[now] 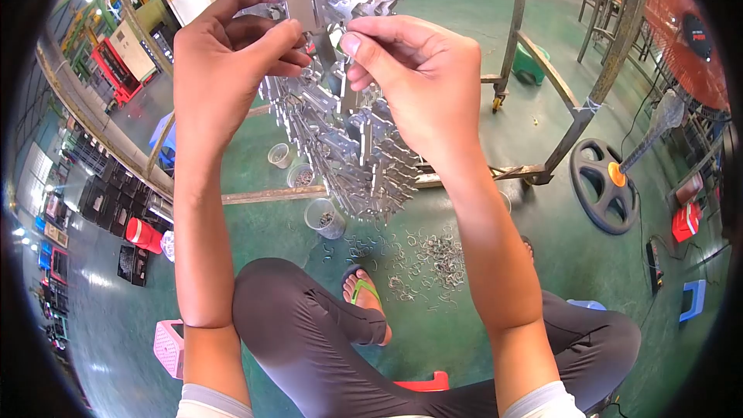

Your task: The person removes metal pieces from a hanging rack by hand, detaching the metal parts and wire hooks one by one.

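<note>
Many shiny metal brackets (379, 159) hang in a dense bundle from above, in front of me. My left hand (251, 39) is at the upper left of the bundle, its thumb and fingers closed on a flat metal bracket (302, 6). Just right of that bracket, my right hand (410, 58) has thumb and index finger pinched together beside the bundle. Whatever lies between those fingertips is too small to make out.
Small metal hooks (441, 259) lie scattered on the green floor. Plastic cups (325, 218) stand below the bundle. A metal frame (565, 139) surrounds it. At the right are a fan (685, 31) and its round base (604, 186). A pink stool (169, 348) stands lower left.
</note>
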The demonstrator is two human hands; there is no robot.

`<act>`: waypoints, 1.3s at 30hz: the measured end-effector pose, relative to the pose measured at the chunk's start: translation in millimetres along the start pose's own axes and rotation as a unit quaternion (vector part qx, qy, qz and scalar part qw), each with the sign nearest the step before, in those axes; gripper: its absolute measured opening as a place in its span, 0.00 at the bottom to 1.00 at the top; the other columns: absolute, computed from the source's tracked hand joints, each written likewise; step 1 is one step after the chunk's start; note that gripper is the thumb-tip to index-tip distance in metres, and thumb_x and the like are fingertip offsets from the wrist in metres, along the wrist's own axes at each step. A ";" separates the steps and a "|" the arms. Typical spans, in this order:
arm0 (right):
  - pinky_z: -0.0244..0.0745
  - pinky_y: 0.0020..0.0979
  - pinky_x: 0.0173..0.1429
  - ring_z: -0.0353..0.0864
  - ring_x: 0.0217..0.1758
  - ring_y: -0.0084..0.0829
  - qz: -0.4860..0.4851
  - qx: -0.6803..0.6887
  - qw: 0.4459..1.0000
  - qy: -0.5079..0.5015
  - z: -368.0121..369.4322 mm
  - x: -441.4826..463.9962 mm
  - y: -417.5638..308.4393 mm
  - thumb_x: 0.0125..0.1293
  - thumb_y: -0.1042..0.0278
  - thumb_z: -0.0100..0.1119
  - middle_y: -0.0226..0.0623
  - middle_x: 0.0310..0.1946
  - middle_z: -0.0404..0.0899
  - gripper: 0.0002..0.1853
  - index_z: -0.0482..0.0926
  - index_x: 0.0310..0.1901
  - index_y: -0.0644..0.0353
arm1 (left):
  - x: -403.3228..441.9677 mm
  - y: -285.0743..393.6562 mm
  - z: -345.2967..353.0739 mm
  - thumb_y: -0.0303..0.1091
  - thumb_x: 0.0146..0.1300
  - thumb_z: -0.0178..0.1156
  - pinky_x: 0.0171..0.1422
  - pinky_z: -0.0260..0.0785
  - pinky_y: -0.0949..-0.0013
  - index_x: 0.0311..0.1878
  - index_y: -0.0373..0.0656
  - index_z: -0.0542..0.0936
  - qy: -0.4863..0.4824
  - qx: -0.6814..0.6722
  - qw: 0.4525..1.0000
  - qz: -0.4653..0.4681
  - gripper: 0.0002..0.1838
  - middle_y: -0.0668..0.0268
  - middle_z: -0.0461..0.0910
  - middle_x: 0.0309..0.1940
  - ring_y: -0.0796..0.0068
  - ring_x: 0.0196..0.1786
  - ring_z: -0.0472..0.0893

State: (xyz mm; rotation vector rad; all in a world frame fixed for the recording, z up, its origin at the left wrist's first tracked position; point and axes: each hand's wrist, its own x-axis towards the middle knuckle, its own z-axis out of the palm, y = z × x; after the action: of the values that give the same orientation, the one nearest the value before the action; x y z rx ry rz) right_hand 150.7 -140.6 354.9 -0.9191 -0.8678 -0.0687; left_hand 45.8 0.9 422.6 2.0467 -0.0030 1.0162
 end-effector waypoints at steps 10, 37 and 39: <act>0.84 0.26 0.36 0.87 0.31 0.24 0.006 -0.014 1.000 -0.006 10.9 4.4 16.6 0.69 0.78 0.70 0.39 0.34 0.89 0.08 0.88 0.46 0.74 | -3.6 1.6 0.1 0.31 0.68 0.69 0.37 0.82 0.71 0.52 0.27 0.82 -0.003 -0.010 0.999 -0.033 0.17 0.53 0.88 0.36 0.71 0.32 0.87; 0.76 0.28 0.29 0.82 0.23 0.24 -0.015 -0.334 0.929 -0.156 -35.1 -31.7 -60.5 0.65 0.76 0.65 0.39 0.23 0.85 0.07 0.86 0.36 0.74 | -249.9 -224.0 107.1 0.37 0.67 0.75 0.29 0.72 0.74 0.54 0.35 0.88 -0.170 0.002 0.934 -0.315 0.18 0.66 0.87 0.27 0.82 0.26 0.83; 0.77 0.29 0.30 0.83 0.24 0.25 -0.026 -0.386 0.905 -0.174 -48.3 -40.9 -67.4 0.65 0.75 0.66 0.39 0.23 0.85 0.07 0.86 0.36 0.73 | -251.8 -228.9 116.2 0.35 0.68 0.73 0.29 0.72 0.75 0.53 0.33 0.89 -0.142 -0.008 0.937 -0.320 0.17 0.66 0.86 0.27 0.83 0.26 0.82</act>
State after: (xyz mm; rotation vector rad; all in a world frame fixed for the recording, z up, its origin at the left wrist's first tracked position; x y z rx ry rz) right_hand 126.6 -229.9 357.3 -1.6874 -1.2284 -0.3186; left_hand 30.3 -12.1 63.6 1.9565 0.4717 0.3121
